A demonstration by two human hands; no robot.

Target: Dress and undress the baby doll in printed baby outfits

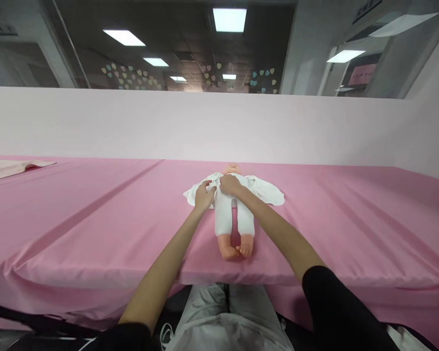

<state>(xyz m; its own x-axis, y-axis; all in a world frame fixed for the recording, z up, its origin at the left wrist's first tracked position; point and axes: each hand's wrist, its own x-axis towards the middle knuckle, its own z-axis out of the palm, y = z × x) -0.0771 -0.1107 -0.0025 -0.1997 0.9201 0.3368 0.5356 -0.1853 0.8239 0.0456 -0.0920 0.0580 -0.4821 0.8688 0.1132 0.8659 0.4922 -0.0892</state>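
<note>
A baby doll (235, 222) in white clothes lies on its back on the pink-covered table (95, 214), bare feet toward me and head by the far wall. A white garment (267, 191) lies spread open under its upper body. My left hand (204, 195) rests on the garment's left flap beside the doll's chest, fingers curled onto the cloth. My right hand (229, 184) lies on the doll's chest, fingers bent and pressed on the white fabric there. Whether either hand pinches the cloth is too small to tell.
A folded pale pink cloth (10, 168) lies at the table's far left. A light pink partition wall (219, 126) runs along the back of the table. The table's front edge is close to my body.
</note>
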